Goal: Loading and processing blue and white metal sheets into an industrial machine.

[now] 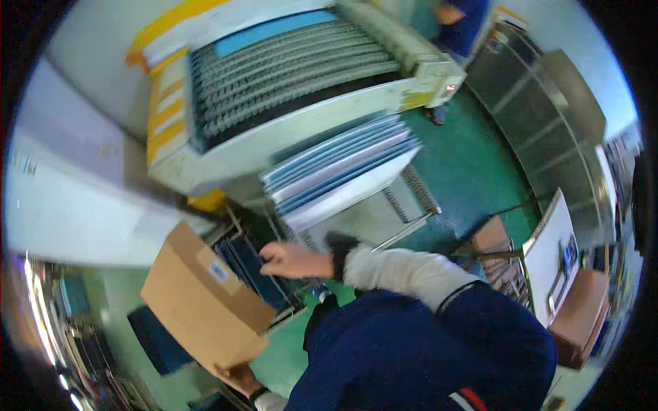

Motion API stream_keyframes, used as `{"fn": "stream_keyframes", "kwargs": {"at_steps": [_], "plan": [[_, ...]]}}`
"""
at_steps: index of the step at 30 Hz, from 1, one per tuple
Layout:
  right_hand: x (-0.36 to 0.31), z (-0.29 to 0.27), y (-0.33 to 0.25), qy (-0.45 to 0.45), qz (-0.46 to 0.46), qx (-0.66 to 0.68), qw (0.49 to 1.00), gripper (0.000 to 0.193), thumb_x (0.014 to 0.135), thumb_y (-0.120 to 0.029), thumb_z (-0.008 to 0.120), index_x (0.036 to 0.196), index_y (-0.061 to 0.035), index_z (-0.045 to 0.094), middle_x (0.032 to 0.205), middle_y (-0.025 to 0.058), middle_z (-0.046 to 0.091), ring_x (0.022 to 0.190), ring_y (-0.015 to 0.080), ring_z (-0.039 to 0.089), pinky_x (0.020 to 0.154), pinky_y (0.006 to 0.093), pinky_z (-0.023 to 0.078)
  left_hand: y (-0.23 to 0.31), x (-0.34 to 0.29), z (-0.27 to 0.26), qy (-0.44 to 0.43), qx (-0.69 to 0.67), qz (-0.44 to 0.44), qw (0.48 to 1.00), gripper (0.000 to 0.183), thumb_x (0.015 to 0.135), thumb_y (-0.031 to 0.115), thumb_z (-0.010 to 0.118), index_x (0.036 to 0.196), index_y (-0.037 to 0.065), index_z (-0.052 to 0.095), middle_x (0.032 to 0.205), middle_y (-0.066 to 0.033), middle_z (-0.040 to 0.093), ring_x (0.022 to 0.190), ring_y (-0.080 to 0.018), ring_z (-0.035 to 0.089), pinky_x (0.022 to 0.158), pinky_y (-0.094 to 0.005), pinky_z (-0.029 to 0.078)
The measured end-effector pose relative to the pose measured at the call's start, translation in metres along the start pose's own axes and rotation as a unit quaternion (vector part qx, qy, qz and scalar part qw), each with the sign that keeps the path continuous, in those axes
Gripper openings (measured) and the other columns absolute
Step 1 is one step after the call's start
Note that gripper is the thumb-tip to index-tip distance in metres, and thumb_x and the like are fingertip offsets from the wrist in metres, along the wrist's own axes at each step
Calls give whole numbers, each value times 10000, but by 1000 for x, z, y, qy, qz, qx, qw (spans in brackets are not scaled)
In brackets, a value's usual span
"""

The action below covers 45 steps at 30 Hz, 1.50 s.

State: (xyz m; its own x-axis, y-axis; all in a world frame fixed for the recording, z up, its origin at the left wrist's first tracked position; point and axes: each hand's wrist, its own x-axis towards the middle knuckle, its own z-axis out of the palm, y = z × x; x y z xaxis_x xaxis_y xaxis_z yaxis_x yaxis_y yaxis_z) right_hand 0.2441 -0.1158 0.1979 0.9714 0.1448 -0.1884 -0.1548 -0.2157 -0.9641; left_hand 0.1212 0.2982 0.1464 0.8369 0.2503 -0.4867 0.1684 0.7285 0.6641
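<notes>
A brown cardboard box (202,294) with a small white label is tilted at the left, over a rack of dark flat panels (250,267). My left hand (236,378) grips its lower edge; part of the fingers is hidden behind the cardboard. Just past the box's right side, my right hand (296,260) hangs in the air above the dark panels. Its fingers are loosely bent and apart, with nothing seen between them. Beyond it, several blue and white panels (343,171) stand on edge in a wheeled metal cart (363,216).
Behind the cart is a large machine (295,75) with a bed of rollers. Another person (462,27) in dark blue stands at its far right end. A white board (555,257) and brown cartons (581,312) are at my right. Metal cabinets (541,103) line the right wall.
</notes>
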Motion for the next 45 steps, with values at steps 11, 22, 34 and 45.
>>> {"fn": "stream_keyframes", "kwargs": {"at_steps": [11, 22, 34, 45], "plan": [[70, 149, 113, -78, 229, 161, 957, 378, 770, -242, 760, 1095, -94, 637, 919, 100, 648, 901, 253, 637, 626, 396, 476, 36, 49, -60, 74, 217, -51, 972, 613, 878, 497, 585, 1365, 136, 492, 1361, -95, 519, 1226, -284, 507, 1001, -470, 428], [67, 162, 128, -88, -383, -144, 908, 243, 542, -163, 784, 702, -166, 600, 683, 111, 603, 654, 327, 611, 545, 455, 456, 23, 73, -132, -27, 398, -45, 916, 734, 788, 87, 668, 1440, 110, 331, 1302, -113, 525, 1112, -243, 551, 890, -402, 510], [99, 234, -41, -230, 197, 298, 905, 307, 860, -104, 621, 1144, 8, 589, 1020, 105, 665, 889, 229, 670, 713, 386, 584, 68, 53, -98, 82, 345, 5, 935, 757, 919, 578, 516, 1499, 149, 286, 1483, -146, 394, 1341, -327, 384, 1100, -485, 247], [123, 274, -96, -357, 156, 272, 880, 313, 932, -219, 613, 1170, -19, 579, 1053, 92, 653, 916, 181, 646, 725, 298, 554, 114, -17, 29, -30, 595, 186, 781, 832, 714, 180, 792, 1441, 66, 404, 1350, -144, 521, 1229, -241, 507, 1031, -360, 393]]}}
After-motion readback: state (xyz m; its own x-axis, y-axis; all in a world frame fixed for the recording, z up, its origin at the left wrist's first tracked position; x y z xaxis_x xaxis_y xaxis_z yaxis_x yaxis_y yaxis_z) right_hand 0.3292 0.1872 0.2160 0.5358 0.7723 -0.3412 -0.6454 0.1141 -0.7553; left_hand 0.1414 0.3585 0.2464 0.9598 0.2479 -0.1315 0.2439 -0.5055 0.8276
